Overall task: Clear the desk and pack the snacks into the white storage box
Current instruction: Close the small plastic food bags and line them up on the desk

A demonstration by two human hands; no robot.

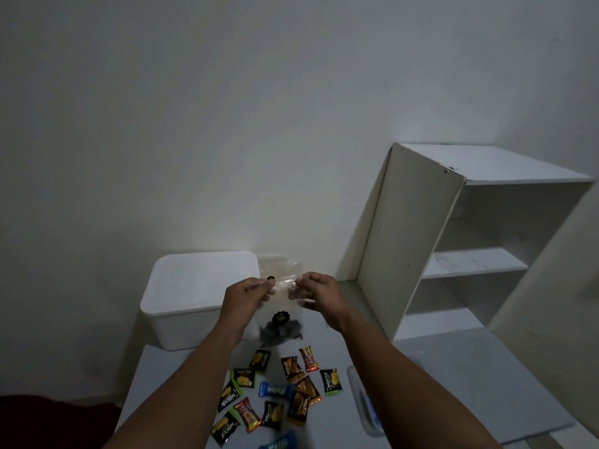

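Evidently mid-packing, the left hand and right hand each pinched a top corner of a clear plastic bag of dark snacks, held up beside the lidded white plastic storage box. Small foil snack packets lay below the hands on the bench. Next, I judge, the lid must come off.

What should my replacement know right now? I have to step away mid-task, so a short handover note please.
Left hand and right hand each pinch a top corner of a clear bag with dark contents, held up above the desk. The white storage box sits at the desk's back left with its lid on. Snack packets lie scattered on the desk. Nothing visibly packed yet; left: open the box, pack the bag and packets.
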